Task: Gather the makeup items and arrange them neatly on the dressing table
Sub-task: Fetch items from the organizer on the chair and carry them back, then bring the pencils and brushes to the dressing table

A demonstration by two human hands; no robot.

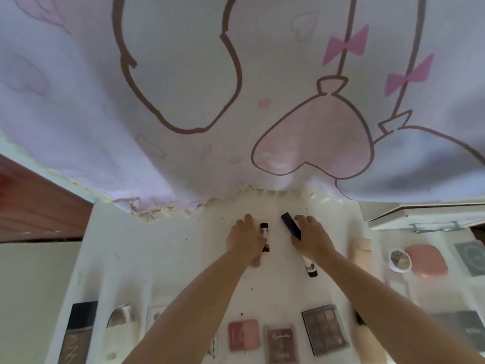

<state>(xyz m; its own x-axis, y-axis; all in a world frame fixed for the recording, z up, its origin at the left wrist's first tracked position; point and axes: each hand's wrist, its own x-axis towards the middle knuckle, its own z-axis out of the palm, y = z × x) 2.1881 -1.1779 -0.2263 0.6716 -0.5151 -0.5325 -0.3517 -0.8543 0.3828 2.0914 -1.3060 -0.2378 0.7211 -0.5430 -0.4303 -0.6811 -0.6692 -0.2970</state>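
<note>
Both hands work at the far edge of the dressing table (168, 258), just under the hanging cartoon-print cloth (183, 101). The left hand (245, 239) has its fingers curled round a small white tube with black ends (264, 232), and the right hand (311, 236) grips a dark navy stick (290, 225) tilted off the surface. A slip could send either one rolling across the top, the likelier since both hands are busy at once. The cloth could also brush the raised stick. A white tube with a black cap (309, 266) lies half hidden under the right wrist. The eyeshadow palettes (325, 328) wait along the near edge, blurred, labels unreadable; the items at the near left corner are cut off.
</note>
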